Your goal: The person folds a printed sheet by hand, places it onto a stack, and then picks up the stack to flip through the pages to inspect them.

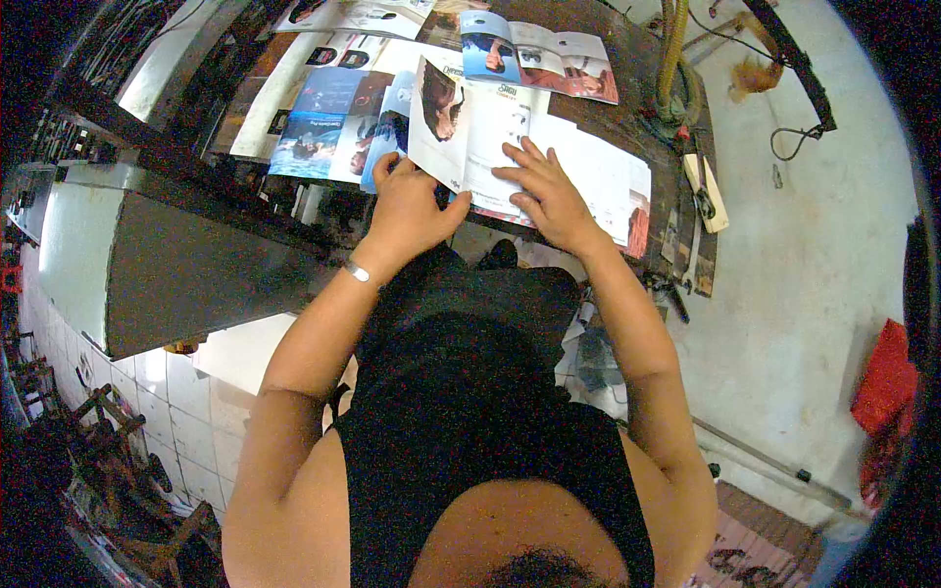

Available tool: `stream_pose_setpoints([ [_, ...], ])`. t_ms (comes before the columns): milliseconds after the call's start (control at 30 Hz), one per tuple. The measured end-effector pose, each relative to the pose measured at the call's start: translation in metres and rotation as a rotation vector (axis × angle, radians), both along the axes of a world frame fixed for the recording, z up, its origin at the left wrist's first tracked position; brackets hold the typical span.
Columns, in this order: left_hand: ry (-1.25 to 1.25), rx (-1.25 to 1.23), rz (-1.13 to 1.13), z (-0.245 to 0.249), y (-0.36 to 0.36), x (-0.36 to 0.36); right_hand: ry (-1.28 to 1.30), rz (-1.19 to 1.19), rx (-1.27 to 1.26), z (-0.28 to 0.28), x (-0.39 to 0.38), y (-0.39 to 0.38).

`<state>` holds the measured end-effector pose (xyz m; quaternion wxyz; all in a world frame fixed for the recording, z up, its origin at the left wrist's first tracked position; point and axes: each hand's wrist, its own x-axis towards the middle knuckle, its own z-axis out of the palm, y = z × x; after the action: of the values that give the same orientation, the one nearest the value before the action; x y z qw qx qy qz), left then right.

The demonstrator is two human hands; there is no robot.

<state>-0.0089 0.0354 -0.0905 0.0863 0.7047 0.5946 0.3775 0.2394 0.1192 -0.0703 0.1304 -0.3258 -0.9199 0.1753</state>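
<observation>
Dark and worn, the workbench (647,186) runs across the top of the view, and most of it is covered with loose printed sheets (328,122) laid edge to edge. An open brochure (549,54) lies at the far side. To the left of the bench a grey metal slab (147,265) slopes towards a white tiled floor (186,392). To the right the ground is pale concrete floor (794,284), stained in places. A yellow hose (672,49) hangs coiled at the bench's far right corner, with a black cable (799,127) trailing just beyond it. A red cloth (887,377) sits at the right edge of the view.

An open magazine (588,171) lies on the near edge of the bench, directly in front of the person. The left hand (407,211), with a bracelet (356,271) on its wrist, is curled round the lower edge of a page (436,118) that stands lifted off the spread. The right hand (544,191) lies flat with its fingers spread, pressing on the white right-hand side of the magazine, just beside the raised page.
</observation>
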Motion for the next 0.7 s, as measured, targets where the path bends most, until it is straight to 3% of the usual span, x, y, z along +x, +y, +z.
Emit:
stream_pose_setpoints([
  [267, 0.152, 0.061, 0.032, 0.021, -0.008, -0.022, -0.031, 0.005, 0.014, -0.002, 0.001, 0.0],
  [633, 0.136, -0.063, 0.238, 0.013, -0.007, -0.034, -0.087, 0.007, 0.063, 0.005, -0.006, -0.002],
  [700, 0.033, -0.068, 0.221, 0.006, -0.004, -0.036, -0.094, 0.007, 0.077, 0.005, -0.007, -0.003],
])
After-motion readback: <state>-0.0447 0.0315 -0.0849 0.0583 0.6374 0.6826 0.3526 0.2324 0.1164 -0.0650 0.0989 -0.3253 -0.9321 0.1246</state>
